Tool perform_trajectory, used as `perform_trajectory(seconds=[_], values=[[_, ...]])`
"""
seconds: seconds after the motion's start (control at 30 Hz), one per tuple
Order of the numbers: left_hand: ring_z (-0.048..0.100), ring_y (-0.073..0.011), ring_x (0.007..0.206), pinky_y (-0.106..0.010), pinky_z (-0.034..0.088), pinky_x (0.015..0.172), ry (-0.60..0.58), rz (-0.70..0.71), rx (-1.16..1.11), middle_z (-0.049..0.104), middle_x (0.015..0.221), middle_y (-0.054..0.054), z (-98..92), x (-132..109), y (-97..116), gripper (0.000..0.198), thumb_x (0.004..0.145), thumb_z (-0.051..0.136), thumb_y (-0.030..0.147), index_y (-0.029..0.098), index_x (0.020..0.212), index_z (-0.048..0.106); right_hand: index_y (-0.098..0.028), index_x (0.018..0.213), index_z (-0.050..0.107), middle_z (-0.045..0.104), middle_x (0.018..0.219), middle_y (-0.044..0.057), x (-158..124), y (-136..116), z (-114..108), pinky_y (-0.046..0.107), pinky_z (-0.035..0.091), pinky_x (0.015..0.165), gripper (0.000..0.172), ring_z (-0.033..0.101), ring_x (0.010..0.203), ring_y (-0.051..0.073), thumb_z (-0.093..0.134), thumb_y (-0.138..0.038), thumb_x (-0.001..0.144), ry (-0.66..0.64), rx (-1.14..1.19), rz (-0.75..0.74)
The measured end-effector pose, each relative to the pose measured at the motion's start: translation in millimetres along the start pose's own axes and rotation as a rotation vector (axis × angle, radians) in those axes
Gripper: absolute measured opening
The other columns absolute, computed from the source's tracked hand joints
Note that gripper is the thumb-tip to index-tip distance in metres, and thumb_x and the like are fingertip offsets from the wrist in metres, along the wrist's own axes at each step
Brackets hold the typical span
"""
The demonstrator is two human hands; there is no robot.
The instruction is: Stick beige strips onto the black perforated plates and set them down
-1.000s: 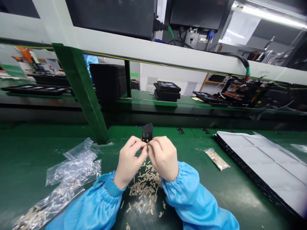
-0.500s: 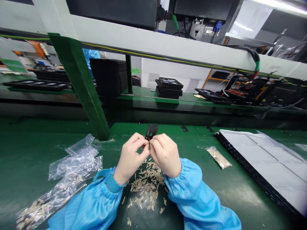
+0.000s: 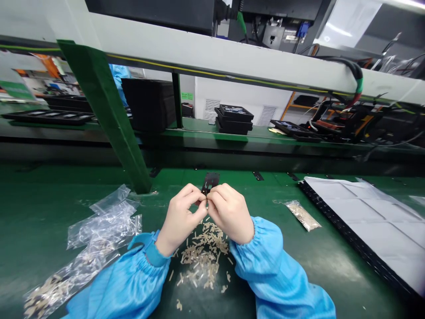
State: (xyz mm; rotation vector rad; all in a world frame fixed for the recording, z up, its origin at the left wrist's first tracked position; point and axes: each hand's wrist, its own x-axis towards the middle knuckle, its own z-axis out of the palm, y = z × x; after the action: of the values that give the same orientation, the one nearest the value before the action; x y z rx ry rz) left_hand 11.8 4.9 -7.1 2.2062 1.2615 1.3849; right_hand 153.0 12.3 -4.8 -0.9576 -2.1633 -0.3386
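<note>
Green anti-static desk (image 3: 59, 195) beneath a shelf (image 3: 212, 137) of stacked black trays (image 3: 233, 119): a white-lined tray (image 3: 361, 221) lies to my right, crumpled clear plastic bags (image 3: 102, 226) to my left, and a small bag of beige pieces (image 3: 303, 215) sits just beside the tray. Loose beige pieces (image 3: 202, 252) heap between my blue sleeves (image 3: 265, 261). My left hand (image 3: 181, 219) and right hand (image 3: 230, 212) are closed, fingertips (image 3: 201, 199) pinching a small black perforated plate (image 3: 210, 182) upright above the heap.
</note>
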Motion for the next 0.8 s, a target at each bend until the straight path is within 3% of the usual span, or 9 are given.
perform_trajectory(seconds=[0.2, 0.4, 0.8], values=[[0.050, -0.0117, 0.067, -0.023, 0.040, 0.062, -0.023, -0.025, -0.007, 0.050, 0.068, 0.001, -2.9, 2.6, -0.5, 0.016, 0.075, 0.048, 0.009, 0.017, 0.063, 0.054, -0.015, 0.079, 0.059, 0.061, 0.078, 0.005, 1.2, 3.2, -7.1, 0.027, 0.042, 0.066, 0.020, 0.051, 0.073, 0.015, 0.042, -0.015, 0.089, -0.061, 0.092, -0.012], [0.049, -0.0116, 0.065, -0.023, 0.040, 0.060, -0.059, -0.026, -0.015, 0.049, 0.068, 0.001, -2.8, 2.1, -1.9, 0.016, 0.074, 0.048, 0.008, 0.017, 0.061, 0.052, -0.016, 0.074, 0.059, 0.060, 0.075, 0.005, 2.3, 4.8, -11.1, 0.027, 0.039, 0.064, 0.023, 0.050, 0.071, 0.015, 0.042, -0.016, 0.089, -0.109, -0.004, -0.055], [0.048, -0.0115, 0.065, -0.023, 0.039, 0.060, -0.049, -0.041, -0.022, 0.048, 0.068, 0.001, -0.3, 1.2, 1.0, 0.015, 0.074, 0.048, 0.009, 0.017, 0.061, 0.051, -0.017, 0.065, 0.055, 0.057, 0.068, 0.004, 0.1, -1.0, -1.3, 0.029, 0.036, 0.061, 0.023, 0.044, 0.065, 0.016, 0.043, -0.012, 0.083, -0.008, -0.082, -0.028]])
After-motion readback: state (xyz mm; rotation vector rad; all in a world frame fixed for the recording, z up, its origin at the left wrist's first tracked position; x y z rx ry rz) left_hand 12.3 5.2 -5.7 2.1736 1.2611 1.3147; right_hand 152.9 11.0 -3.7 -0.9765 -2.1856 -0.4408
